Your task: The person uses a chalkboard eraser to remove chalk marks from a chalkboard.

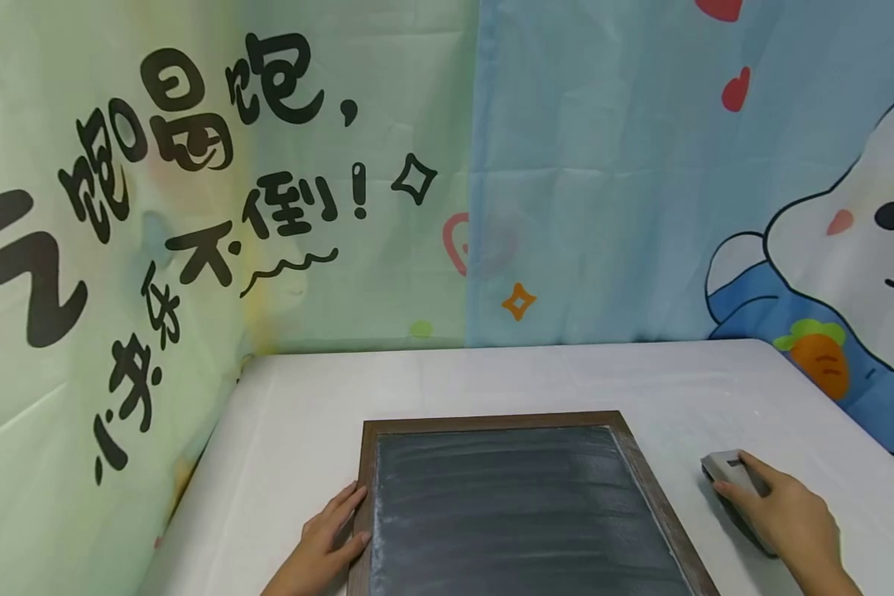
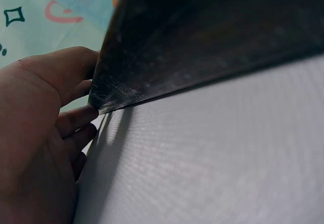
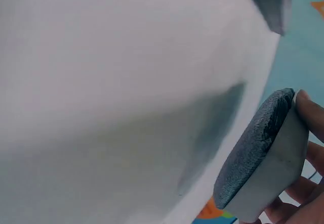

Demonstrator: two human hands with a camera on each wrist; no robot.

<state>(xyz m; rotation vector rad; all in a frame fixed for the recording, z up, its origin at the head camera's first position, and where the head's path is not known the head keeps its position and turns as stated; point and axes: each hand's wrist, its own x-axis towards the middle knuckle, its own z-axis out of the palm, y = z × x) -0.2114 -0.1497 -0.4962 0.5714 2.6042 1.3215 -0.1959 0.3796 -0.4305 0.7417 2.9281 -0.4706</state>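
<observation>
A blackboard (image 1: 521, 505) with a brown wooden frame lies on the white table, its dark surface streaked with chalk smears. My left hand (image 1: 324, 534) touches the left side of the frame with fingertips and thumb. Up close in the left wrist view, those fingers (image 2: 76, 120) rest against the frame's dark side edge (image 2: 167, 47). To the right of the board, my right hand (image 1: 793, 517) grips a grey blackboard eraser (image 1: 737, 488). In the right wrist view the eraser's felt pad (image 3: 255, 148) is apart from the table, above its shadow.
The white table (image 1: 305, 397) extends around the board. Printed curtains hang behind it and at the left, one green with black lettering (image 1: 283, 199), one blue with a cartoon animal (image 1: 864, 248). A dark corner (image 3: 271, 6) pokes in atop the right wrist view.
</observation>
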